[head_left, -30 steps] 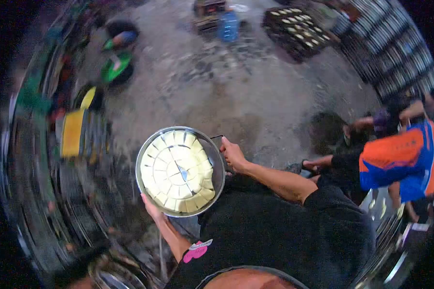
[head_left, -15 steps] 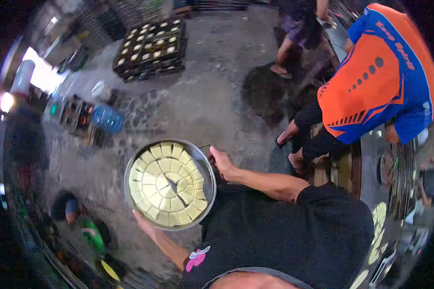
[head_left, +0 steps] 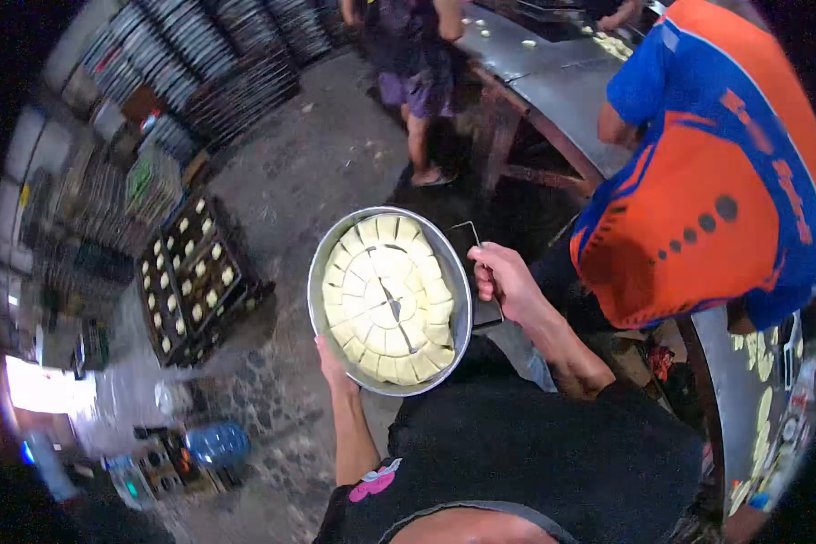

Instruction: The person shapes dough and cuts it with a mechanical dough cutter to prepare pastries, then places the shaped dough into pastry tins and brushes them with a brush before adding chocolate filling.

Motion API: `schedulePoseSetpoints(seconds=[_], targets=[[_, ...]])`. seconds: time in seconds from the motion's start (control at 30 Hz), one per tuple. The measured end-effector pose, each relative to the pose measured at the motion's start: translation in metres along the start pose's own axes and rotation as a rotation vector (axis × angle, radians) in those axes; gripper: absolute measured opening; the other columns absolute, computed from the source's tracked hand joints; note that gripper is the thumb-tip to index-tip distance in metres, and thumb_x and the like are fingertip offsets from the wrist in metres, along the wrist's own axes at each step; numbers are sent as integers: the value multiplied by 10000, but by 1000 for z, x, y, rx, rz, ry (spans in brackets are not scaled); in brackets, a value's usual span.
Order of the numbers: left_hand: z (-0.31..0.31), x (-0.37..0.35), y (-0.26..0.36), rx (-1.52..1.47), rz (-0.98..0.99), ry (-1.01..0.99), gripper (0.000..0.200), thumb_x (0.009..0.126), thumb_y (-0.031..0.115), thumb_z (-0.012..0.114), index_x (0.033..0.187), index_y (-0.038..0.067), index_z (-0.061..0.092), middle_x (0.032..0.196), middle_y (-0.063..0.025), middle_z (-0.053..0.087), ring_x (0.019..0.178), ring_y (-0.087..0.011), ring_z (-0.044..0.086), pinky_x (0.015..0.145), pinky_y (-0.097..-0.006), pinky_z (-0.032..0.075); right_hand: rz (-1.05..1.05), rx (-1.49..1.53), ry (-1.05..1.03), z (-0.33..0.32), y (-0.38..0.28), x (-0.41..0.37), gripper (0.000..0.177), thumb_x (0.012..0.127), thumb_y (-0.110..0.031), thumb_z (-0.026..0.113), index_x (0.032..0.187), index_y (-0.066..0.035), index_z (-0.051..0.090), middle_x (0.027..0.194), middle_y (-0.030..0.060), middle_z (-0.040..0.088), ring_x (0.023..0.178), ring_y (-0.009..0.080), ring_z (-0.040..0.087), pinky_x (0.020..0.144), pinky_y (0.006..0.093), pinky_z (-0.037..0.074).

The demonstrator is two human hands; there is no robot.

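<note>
A round metal pan (head_left: 463,308) is held in front of my body, filled with pale cut pieces of dough (head_left: 358,313) laid in rings, with a few dark gaps near the middle. My right hand (head_left: 508,279) is closed around the wire handle (head_left: 477,238) on the pan's right side. At the lower left edge, my left hand (head_left: 334,364) holds the pan from the side; its fingers are mostly hidden by the pan.
To the right, a person in an orange and blue shirt (head_left: 698,172) stands close by a long metal table (head_left: 567,95) bearing dough pieces. Another person (head_left: 417,63) stands ahead. Stacked trays with dough balls (head_left: 190,272) and a blue water jug (head_left: 218,444) are on the left.
The view has turned to the right, so the trays and jug sit further left and lower. The pan, still in both hands, appears further right and slightly higher.
</note>
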State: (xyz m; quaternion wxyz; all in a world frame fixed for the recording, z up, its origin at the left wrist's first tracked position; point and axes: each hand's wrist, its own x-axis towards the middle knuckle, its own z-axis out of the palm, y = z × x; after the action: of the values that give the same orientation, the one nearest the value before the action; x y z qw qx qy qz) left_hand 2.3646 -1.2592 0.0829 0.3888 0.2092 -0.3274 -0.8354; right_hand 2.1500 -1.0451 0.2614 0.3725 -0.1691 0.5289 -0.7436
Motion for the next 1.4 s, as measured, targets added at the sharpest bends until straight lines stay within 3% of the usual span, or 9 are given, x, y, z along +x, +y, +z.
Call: schedulePoseSetpoints(seconds=[0.17, 0.33, 0.43, 0.63, 0.87, 1.17, 1.23, 1.33, 1.4], targets=[[20, -20, 24, -284, -211, -404, 600, 1007, 432, 256, 1414, -6, 315, 1435, -176, 378, 1287, -314, 419, 1079, -430, 344, -118, 147, -122, 82, -52, -113, 156, 910, -202, 577, 946, -74, 495, 676, 3, 487, 482, 84, 446, 376, 226, 351], [45, 45, 39, 8, -504, -263, 503, 1000, 353, 345, 1365, 11, 403, 1351, -133, 481, 1216, -264, 490, 1025, -388, 396, -225, 222, -42, 183, -93, -123, 236, 917, -148, 552, 1114, -30, 497, 672, 25, 503, 439, 76, 425, 364, 220, 325], [112, 1, 143, 726, 239, -417, 394, 932, 133, 520, 1292, -19, 474, 1159, -92, 564, 1032, -176, 553, 887, -285, 459, -337, -27, 58, 260, -90, -159, 256, 916, -136, 552, 1138, -25, 492, 654, 17, 507, 432, 69, 422, 370, 223, 319], [164, -129, 297, 596, 367, -1174, 656, 810, 163, 683, 1376, 13, 387, 1148, -198, 514, 1010, -270, 560, 889, -346, 463, -590, -106, 474, 387, -69, -267, 313, 932, -146, 518, 1204, 6, 484, 649, 12, 481, 400, 44, 378, 343, 189, 306], [230, -150, 311, 617, 602, -1259, 715, 729, 132, 696, 1330, -53, 355, 1181, -245, 490, 1134, -387, 491, 967, -402, 415, -713, -98, 712, 405, -102, -289, 240, 937, -106, 533, 1163, -24, 524, 628, -14, 487, 387, 39, 384, 333, 185, 292], [377, -61, 42, 87, -198, -971, 583, 809, -7, 537, 1328, -8, 271, 1139, -135, 493, 1007, -200, 539, 860, -323, 480, -676, -882, 750, 95, -127, -157, 270, 883, -105, 600, 1123, 18, 586, 725, -13, 562, 618, 37, 468, 543, 204, 389], [394, -11, -24, 49, -115, -946, 529, 847, 12, 519, 1328, 73, 309, 1102, -95, 520, 955, -187, 567, 769, -322, 524, -728, -1152, 764, 50, -127, -112, 310, 864, -140, 641, 1114, 32, 574, 720, 81, 599, 646, 154, 566, 597, 304, 467], [382, -10, -32, -13, -684, -746, 368, 890, 197, 587, 1220, 78, 475, 998, -54, 571, 864, -212, 613, 698, -359, 530, -745, -1305, 628, 41, -121, -111, 339, 847, -185, 663, 1106, 18, 580, 851, 230, 634, 704, 335, 641, 644, 356, 504], [371, 16, -67, -32, -858, -638, 367, 887, 211, 588, 1212, 76, 484, 1001, -58, 572, 873, -220, 611, 703, -368, 526, -786, -1366, 533, 24, -108, -82, 310, 856, -197, 648, 1092, -7, 584, 882, 205, 643, 746, 364, 649, 665, 408, 522]])
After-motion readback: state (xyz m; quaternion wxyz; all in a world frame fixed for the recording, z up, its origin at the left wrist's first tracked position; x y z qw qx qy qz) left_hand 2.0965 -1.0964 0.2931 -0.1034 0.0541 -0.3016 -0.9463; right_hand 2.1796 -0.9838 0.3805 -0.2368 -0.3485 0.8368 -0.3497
